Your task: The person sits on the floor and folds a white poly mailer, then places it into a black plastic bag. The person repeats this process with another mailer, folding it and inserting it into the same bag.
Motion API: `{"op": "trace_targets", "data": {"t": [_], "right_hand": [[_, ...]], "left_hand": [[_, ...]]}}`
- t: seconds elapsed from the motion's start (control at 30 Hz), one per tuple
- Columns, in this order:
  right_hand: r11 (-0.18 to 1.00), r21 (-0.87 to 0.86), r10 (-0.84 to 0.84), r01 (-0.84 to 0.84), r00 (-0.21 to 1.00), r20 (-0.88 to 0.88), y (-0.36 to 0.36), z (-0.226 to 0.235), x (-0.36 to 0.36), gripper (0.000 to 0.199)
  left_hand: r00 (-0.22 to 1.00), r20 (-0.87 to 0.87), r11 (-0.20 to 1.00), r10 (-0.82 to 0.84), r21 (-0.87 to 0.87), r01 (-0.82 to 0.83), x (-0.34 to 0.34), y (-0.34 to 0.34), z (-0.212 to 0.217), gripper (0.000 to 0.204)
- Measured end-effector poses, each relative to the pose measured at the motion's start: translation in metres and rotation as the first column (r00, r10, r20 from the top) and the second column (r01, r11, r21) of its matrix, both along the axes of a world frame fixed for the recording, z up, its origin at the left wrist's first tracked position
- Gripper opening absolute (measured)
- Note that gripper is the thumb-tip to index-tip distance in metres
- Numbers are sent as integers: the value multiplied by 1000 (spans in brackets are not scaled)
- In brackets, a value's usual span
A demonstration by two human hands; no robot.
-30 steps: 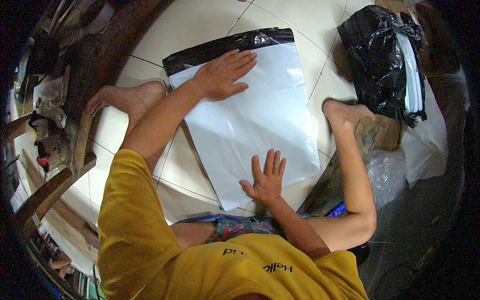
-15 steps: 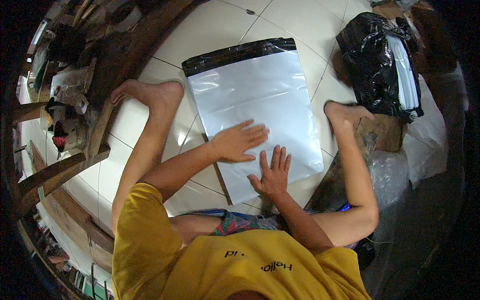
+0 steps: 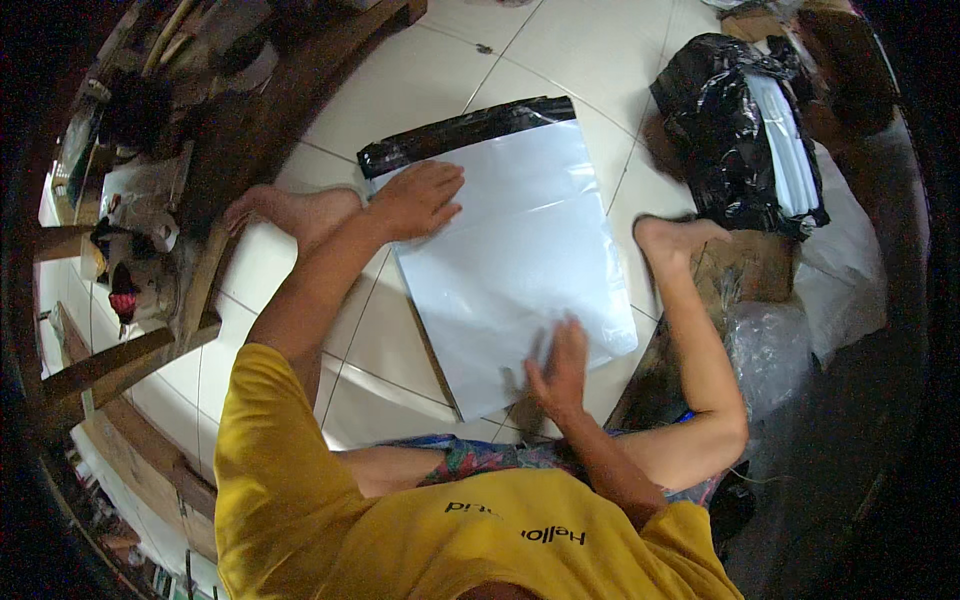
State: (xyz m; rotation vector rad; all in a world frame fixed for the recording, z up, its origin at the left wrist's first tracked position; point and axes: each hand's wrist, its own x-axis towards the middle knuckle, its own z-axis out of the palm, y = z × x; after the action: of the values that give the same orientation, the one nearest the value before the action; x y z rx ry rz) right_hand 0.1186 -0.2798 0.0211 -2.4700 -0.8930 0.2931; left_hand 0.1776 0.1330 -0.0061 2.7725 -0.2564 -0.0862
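Note:
Large pale grey-white plastic mailing bags (image 3: 510,250) lie flat in a stack on the floor between my legs. A black band (image 3: 470,133) runs along their far end. At the upper left edge, just below the band, my left hand (image 3: 415,198) lies palm down on the top bag with its fingers stretched out. My right hand (image 3: 562,375) is over the near right part of the bag, thumb apart and fingers extended, a little blurred by motion. Whether it touches the plastic I cannot tell.
A torn black plastic package (image 3: 715,130) with folded white sheets stands at the right, beside cardboard (image 3: 755,270) and clear plastic wrap (image 3: 768,350). Wooden beams (image 3: 110,360) and a cluttered shelf border the left. Below is white tiled floor (image 3: 400,90).
My left hand has moved up and left from the bag's middle to near its black band. My right hand has shifted slightly nearer to me. The view has tilted a little.

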Motion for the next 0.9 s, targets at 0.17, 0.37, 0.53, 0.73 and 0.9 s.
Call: {"op": "trace_targets", "data": {"t": [0.17, 0.37, 0.53, 0.73, 0.9], "right_hand": [[337, -212, -596, 917, 33, -803, -45, 5, -32, 44], [180, -339, -382, 923, -252, -889, -6, 6, -31, 29], [44, -315, -391, 948, -273, -879, 10, 21, -31, 28], [105, -270, -207, 957, -244, -947, -19, -15, -42, 39], [151, -201, -218, 968, -166, -962, 0, 2, -37, 45]], "left_hand": [[840, 377, 904, 391, 13, -427, 79, 15, 18, 56], [763, -508, 899, 399, 52, -435, 135, 28, 30, 72], [795, -547, 936, 263, -54, -347, 139, 34, 30, 73], [730, -654, 928, 200, -112, -354, 146, 35, 57, 67], [686, -705, 924, 183, -114, -365, 143, 35, 55, 54]]}}
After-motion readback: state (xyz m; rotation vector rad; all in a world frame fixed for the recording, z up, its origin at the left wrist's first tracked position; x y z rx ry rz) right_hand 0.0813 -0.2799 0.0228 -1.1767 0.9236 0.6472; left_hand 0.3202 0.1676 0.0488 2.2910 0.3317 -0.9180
